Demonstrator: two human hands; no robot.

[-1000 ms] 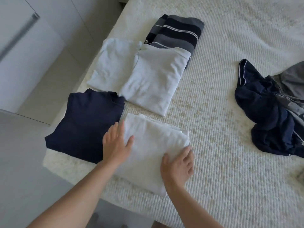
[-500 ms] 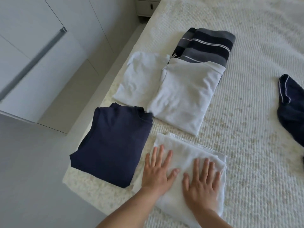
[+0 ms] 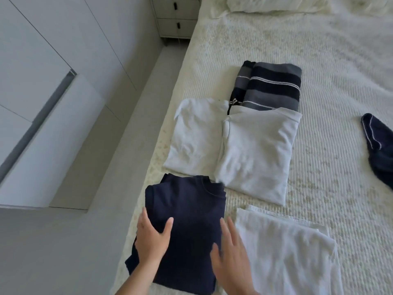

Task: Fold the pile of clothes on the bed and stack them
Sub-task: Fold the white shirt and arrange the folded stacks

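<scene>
A folded navy shirt lies at the bed's near left edge. My left hand rests on its left side, thumb spread over the fabric, fingers along the edge. My right hand lies open and flat on its right side, slightly blurred. Right of it sits a folded white cloth, untouched. Further back lie two folded pale garments, one at the left and one at the right, with a folded striped dark garment behind them. An unfolded navy garment lies at the right edge.
The cream textured bedspread covers the bed, with a pillow at the head. A bedside drawer unit stands at the far left of the bed. White wardrobe doors line the left, with a narrow floor strip between.
Both hands left the folded white cloth and moved left onto the folded navy shirt. The view shifted up and left, so the unfolded pile is mostly out of frame.
</scene>
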